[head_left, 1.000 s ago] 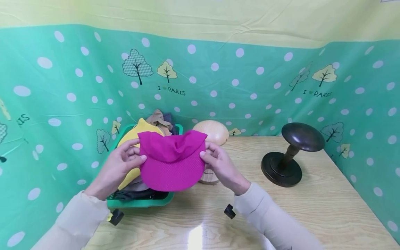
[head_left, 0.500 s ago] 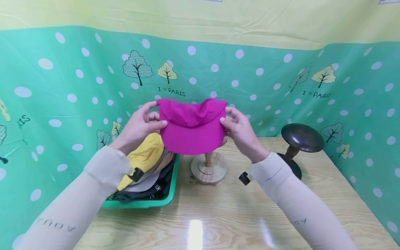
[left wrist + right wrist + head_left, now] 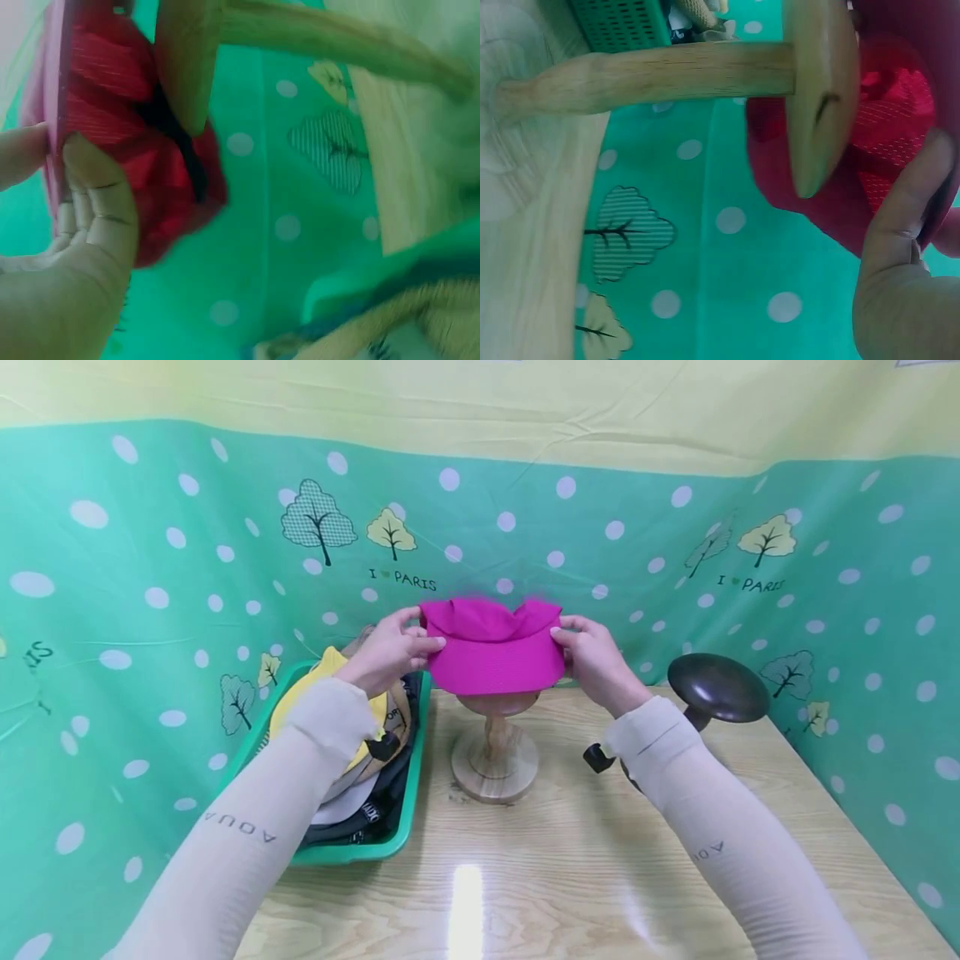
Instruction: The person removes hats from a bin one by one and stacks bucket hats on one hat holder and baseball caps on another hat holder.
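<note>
A magenta cap [image 3: 495, 664] with its brim facing me sits over the top of the light wooden hat stand [image 3: 497, 747], crown fabric slumped and creased. My left hand [image 3: 393, 652] pinches the cap's left side between thumb and fingers. On the opposite side my right hand [image 3: 600, 660] pinches the other edge, thumb on the brim. Both wrist views show the stand's wooden disc [image 3: 817, 97] partly inside the cap's opening. In the left wrist view a dark strap [image 3: 180, 142] crosses the back of the cap.
A green basket [image 3: 416, 777] heaped with hats, a yellow cap [image 3: 307, 681] among them, stands left of the wooden stand. To the right is a dark hat stand [image 3: 718, 687], partly behind my right forearm. A polka-dot curtain [image 3: 510, 552] hangs behind the table [image 3: 555, 877].
Both hands have carried the magenta cap up and to the right from in front of the basket, then slightly down over the wooden stand. The stand's top is now covered by the cap.
</note>
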`<move>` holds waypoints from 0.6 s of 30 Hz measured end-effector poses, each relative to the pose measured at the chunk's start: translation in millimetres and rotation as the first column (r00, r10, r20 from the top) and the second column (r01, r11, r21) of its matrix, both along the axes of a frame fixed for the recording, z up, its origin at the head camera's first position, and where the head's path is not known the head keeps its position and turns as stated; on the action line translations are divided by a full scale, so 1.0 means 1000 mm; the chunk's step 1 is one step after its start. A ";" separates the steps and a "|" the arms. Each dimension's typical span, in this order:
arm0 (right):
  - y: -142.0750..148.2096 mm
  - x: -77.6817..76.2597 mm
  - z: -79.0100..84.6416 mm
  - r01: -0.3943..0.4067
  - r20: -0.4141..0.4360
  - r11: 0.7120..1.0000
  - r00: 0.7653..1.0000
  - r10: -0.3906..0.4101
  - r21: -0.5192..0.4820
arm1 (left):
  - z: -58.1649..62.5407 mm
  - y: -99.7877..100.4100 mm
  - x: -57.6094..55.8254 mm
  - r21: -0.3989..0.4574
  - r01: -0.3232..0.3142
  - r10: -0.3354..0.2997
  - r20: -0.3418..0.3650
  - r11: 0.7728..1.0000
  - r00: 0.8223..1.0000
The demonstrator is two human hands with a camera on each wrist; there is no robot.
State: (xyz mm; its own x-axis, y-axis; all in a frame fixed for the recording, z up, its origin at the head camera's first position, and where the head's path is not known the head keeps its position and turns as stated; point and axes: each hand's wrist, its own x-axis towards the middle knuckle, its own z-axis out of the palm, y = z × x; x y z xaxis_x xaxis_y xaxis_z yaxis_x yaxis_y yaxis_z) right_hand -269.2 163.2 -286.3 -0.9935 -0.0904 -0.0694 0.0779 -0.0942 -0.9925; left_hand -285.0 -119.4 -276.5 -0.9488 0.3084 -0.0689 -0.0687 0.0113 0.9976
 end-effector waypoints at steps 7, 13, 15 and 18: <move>0.007 -0.003 -0.020 -0.076 0.169 0.997 0.983 0.073 0.015 | -0.017 0.006 -0.002 0.026 0.057 -0.061 0.160 0.998 0.985; 0.010 0.008 -0.034 -0.081 0.292 0.995 0.952 0.095 -0.060 | -0.030 0.006 0.005 0.072 0.059 -0.077 0.283 0.996 0.956; 0.010 0.015 -0.037 -0.094 0.299 0.991 0.947 0.117 -0.090 | -0.033 0.005 0.011 0.077 0.053 -0.073 0.294 0.996 0.953; 0.010 0.027 -0.041 -0.113 0.284 0.987 0.948 0.142 -0.119 | -0.037 0.005 0.021 0.073 0.024 -0.044 0.276 0.997 0.960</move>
State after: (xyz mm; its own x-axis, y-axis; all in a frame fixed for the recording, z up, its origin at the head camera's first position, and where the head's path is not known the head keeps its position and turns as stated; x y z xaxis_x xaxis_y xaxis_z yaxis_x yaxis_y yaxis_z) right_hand -242.4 173.3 -327.7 -0.9111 -0.2362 -0.3379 0.3797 -0.1616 -0.9109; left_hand -263.5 -114.7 -313.3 -0.8842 0.3534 -0.3056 -0.3437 -0.0490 0.9378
